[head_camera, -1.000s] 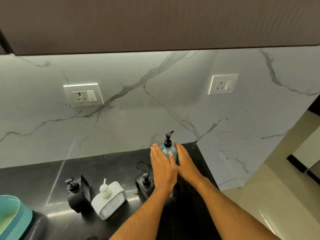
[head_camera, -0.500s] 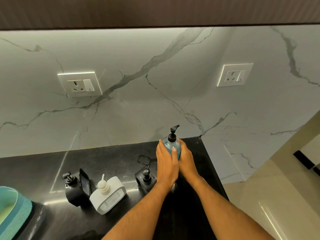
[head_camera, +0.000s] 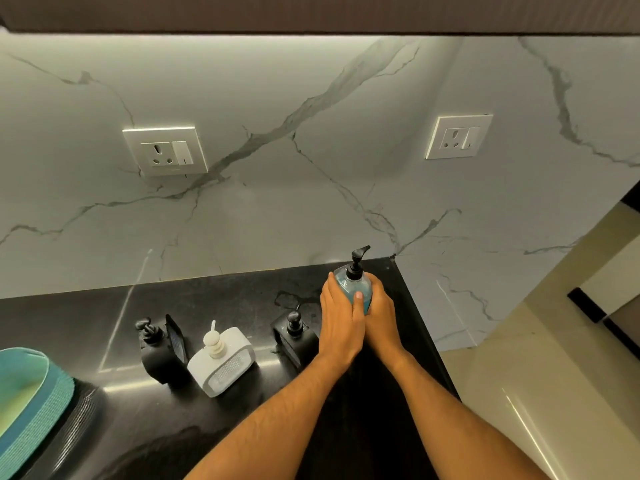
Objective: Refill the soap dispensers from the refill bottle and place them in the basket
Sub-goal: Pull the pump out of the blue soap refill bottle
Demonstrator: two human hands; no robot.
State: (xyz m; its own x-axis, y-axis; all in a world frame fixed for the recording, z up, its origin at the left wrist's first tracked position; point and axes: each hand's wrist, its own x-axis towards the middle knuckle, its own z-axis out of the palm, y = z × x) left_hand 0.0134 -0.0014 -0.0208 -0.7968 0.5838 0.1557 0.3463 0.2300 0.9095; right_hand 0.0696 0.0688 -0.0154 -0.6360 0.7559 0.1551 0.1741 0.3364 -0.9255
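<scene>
Head view looked down on a dark table point(head_camera: 225, 299) against a marble wall. Both hands wrapped the blue refill bottle point(head_camera: 349, 284) at the far right of the table, close to the wall and the table's right edge. Left hand point(head_camera: 341, 327) covered the bottle's near-left side, thumb lying across the front; right hand point(head_camera: 381, 318) cupped the right side, partly under the left. Grip state: both hands' fingers curled around the bottle body, clamped on it. Bottle stood upright, black pump head clear above the fingers and untouched. Whether its base was on the table or lifted could not be told, hands hid it.

Two-handed hold probably because the bottle is round, full and likely slick; steadying it before lifting or unscrewing the pump.

Three dispensers stood in a row left of the hands: small black dispenser point(head_camera: 294, 336) just beside the left wrist, white dispenser point(head_camera: 223, 362) mid-row, black round dispenser point(head_camera: 156, 351) further left. All had pumps on, so none was open for filling yet. Teal basket point(head_camera: 31, 393) sat at the near left edge, well apart from the bottle, partly out of frame.
</scene>
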